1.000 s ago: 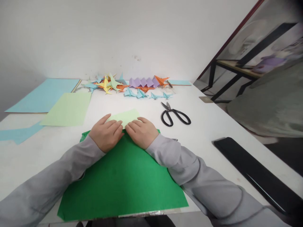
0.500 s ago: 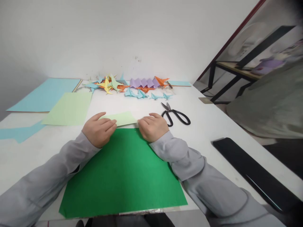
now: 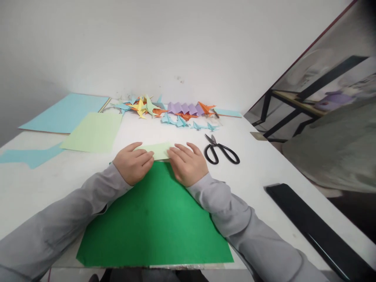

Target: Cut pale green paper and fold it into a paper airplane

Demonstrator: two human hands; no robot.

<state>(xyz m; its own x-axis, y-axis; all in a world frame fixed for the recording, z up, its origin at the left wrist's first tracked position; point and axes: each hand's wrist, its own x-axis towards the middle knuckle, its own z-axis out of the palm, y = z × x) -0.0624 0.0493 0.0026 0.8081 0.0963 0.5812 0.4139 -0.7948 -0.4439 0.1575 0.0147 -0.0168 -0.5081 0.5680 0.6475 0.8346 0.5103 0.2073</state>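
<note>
Pale green paper strip (image 3: pixel 161 151) at the far edge of a green sheet (image 3: pixel 155 219) on the desk (image 3: pixel 249 176), left hand (image 3: pixel 133 162) holding its left end, right hand (image 3: pixel 188 163) gripping the other, black-handled scissors (image 3: pixel 215 144) to the right, paper figures (image 3: pixel 141 107) beyond.

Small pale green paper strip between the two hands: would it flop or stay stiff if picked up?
The pale green paper strip looks thin, so it is probably very light and easily bent. Its short, narrow shape may keep it from sagging much.

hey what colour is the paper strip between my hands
The paper strip is pale green, seen best in the head view.
</note>
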